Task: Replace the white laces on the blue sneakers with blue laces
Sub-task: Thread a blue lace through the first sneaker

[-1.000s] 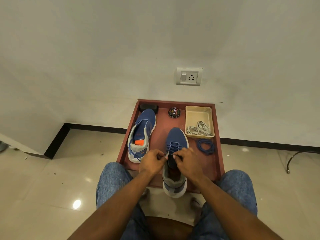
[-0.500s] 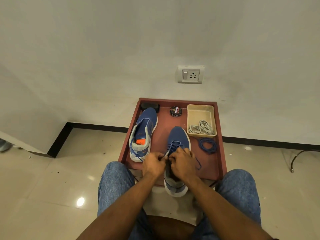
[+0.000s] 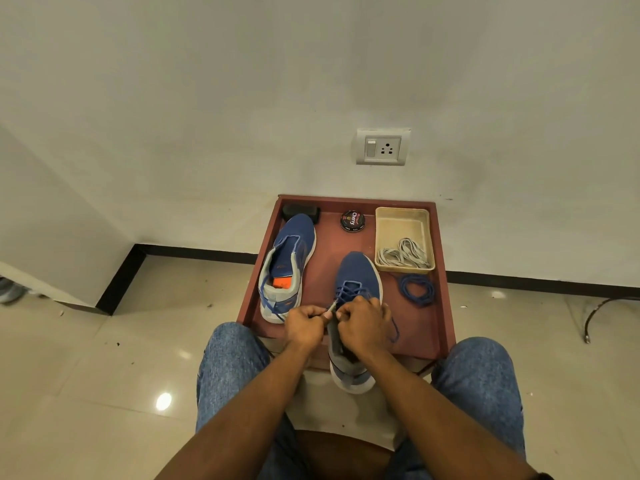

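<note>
Two blue sneakers sit on a reddish-brown tray (image 3: 445,306). The right sneaker (image 3: 358,271) points away from me, its heel over the tray's near edge, with a blue lace (image 3: 346,292) crossing its lower eyelets. My left hand (image 3: 306,325) pinches the shoe's grey eyelet edge and the lace at its left side. My right hand (image 3: 363,323) grips the lace over the tongue; a loose blue end hangs at its right. The left sneaker (image 3: 287,268) lies beside it, blue lace ends trailing. A coiled blue lace (image 3: 417,289) rests on the tray's right.
A beige tub (image 3: 403,220) at the tray's back right holds the white laces (image 3: 403,254). A black polish tin (image 3: 352,220) and a black block (image 3: 299,211) stand at the back. My knees in jeans flank the tray. A wall socket (image 3: 381,147) is behind.
My hands have drawn closer together over the right sneaker's eyelets and shifted slightly up the shoe. Everything else on the tray stays in place.
</note>
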